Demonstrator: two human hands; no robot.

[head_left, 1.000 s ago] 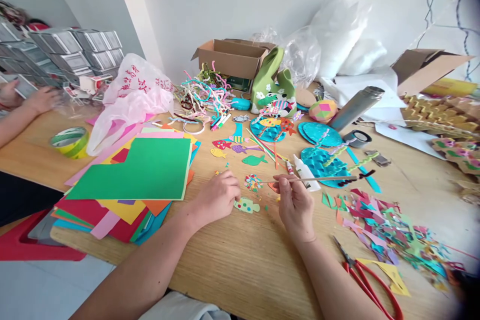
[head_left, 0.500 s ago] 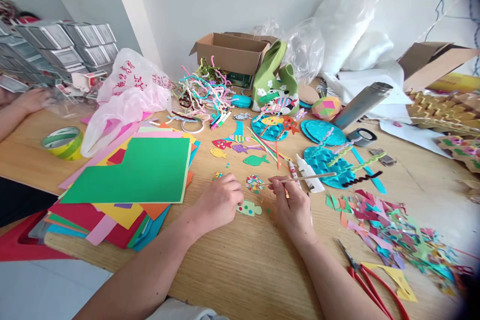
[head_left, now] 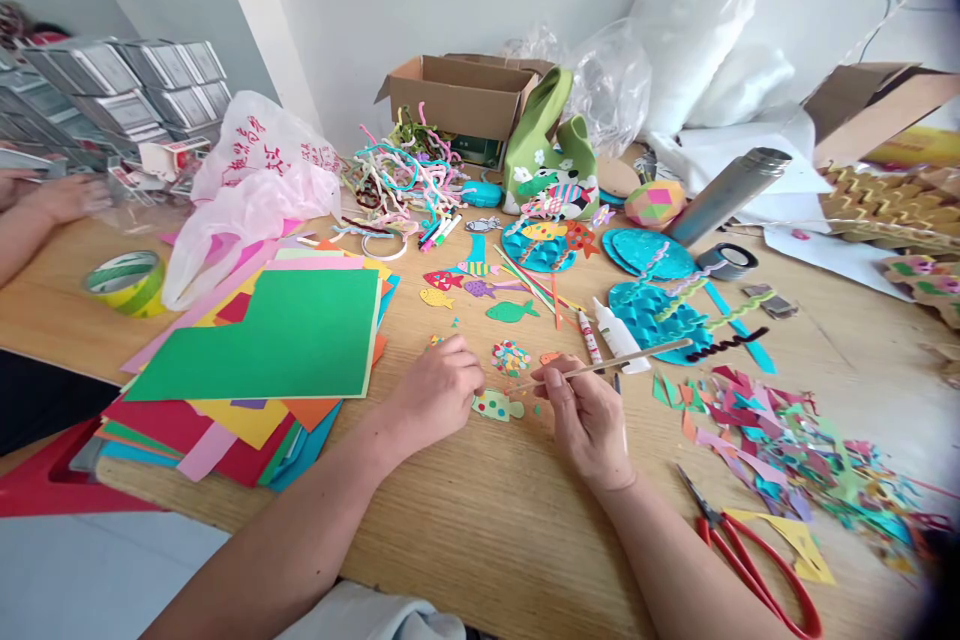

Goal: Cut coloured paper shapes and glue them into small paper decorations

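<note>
My right hand (head_left: 587,417) pinches a thin wooden stick (head_left: 622,360) that points up and to the right, with its near tip over the table by a pale green paper fish (head_left: 496,406) with coloured dots. My left hand (head_left: 435,392) rests on the wooden table (head_left: 480,510) with fingers curled, its fingertips at the left edge of that fish. Just beyond lie a round dotted paper piece (head_left: 510,358) and a white glue bottle (head_left: 613,348).
A stack of coloured paper (head_left: 262,360) with a green sheet on top lies at left. Red-handled scissors (head_left: 750,560) and paper scraps (head_left: 787,450) lie at right. Paper fish, blue plates (head_left: 660,320), pipe cleaners and a cardboard box (head_left: 457,100) sit behind. Another person's hand (head_left: 64,198) is at far left.
My right hand has tilted the stick, lowering its near tip toward the pale green fish. My left hand has stayed by the fish. The view has drifted slightly.
</note>
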